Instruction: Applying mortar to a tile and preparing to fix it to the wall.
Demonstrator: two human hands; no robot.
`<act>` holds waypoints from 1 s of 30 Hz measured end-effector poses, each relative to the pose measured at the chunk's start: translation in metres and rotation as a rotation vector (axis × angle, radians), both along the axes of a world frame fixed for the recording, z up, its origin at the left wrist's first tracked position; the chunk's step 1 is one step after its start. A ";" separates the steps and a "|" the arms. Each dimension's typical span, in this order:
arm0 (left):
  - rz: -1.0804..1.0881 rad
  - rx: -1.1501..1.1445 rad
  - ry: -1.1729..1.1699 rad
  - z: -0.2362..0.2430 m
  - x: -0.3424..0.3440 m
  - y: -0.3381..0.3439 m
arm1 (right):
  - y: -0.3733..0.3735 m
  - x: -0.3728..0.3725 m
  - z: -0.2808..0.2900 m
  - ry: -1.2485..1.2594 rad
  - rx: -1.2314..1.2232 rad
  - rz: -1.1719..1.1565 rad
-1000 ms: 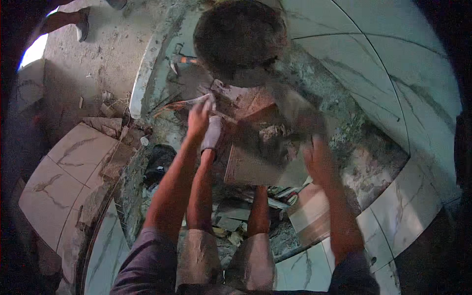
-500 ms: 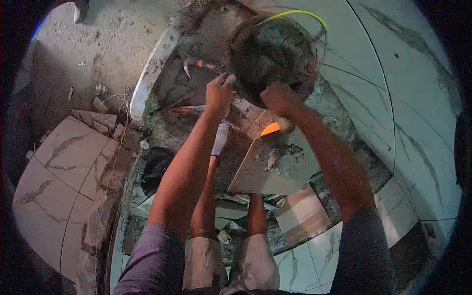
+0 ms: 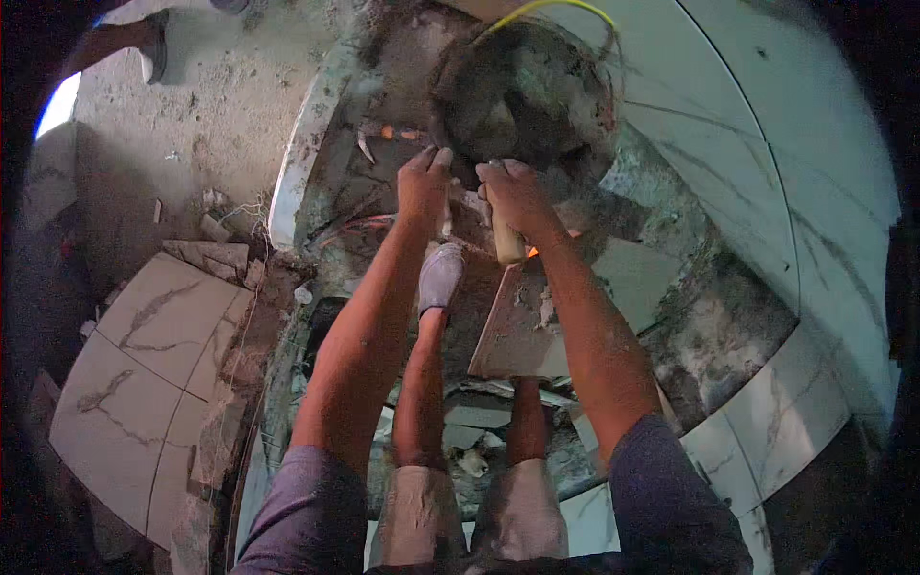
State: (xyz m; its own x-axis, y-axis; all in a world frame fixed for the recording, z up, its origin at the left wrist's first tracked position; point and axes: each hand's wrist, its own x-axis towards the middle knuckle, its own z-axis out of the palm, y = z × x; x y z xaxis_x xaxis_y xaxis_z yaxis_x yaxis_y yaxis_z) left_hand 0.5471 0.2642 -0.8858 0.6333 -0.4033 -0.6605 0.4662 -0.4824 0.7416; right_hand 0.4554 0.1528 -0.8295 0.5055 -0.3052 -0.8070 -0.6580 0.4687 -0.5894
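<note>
A dark round bucket [image 3: 565, 72] with grey, wet-looking mortar inside stands ahead of me. My left hand [image 3: 425, 187] is closed at its near left rim, fingers pinched there. To the right of it, my right hand [image 3: 517, 196] is wrapped round a pale wooden handle [image 3: 509, 244] whose end sticks out toward me. The working end of this tool is hidden, so its kind does not show. Below my right forearm lies a tile piece [image 3: 508, 331] with crumbs of mortar on it. A small bright orange thing shows beside the handle, mostly covered by my forearm.
A claw hammer [image 3: 391, 132] lies left of the bucket. A yellow cable or bucket handle [image 3: 546, 5] arches over the bucket. Marble-patterned tiles [image 3: 134, 355] lie at left, more [image 3: 709, 57] at right. Another person's foot [image 3: 153, 48] stands at far left. My shoe [image 3: 441, 276] is below my hands.
My right hand has come left and nearer to my left hand, bringing the wooden handle into plain sight. My left hand stays at the rim. Another person's leg has come into view at upper left.
</note>
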 end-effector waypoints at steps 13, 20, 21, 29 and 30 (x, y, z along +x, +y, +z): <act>0.076 -0.276 0.189 -0.019 0.002 0.023 | -0.018 -0.032 0.011 0.319 -0.333 0.439; -0.095 -0.111 0.082 -0.020 0.045 -0.006 | -0.033 -0.015 -0.049 -0.103 -1.046 1.589; -0.285 0.102 -0.264 -0.011 0.049 -0.006 | -0.028 -0.002 -0.037 -0.053 -0.878 1.284; -0.086 -0.047 0.115 -0.021 0.054 -0.004 | 0.002 0.031 -0.039 0.005 0.102 -0.087; -0.089 -0.054 0.107 -0.032 0.060 0.002 | 0.004 0.034 -0.043 -0.099 -0.042 -0.061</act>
State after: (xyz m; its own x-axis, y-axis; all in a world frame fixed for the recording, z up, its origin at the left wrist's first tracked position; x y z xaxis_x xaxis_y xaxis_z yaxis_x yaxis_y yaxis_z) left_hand 0.6067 0.2659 -0.9180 0.5202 -0.4919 -0.6982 0.5012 -0.4861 0.7159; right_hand 0.4893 0.1567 -0.8721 0.5615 -0.3706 -0.7399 -0.5667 0.4793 -0.6702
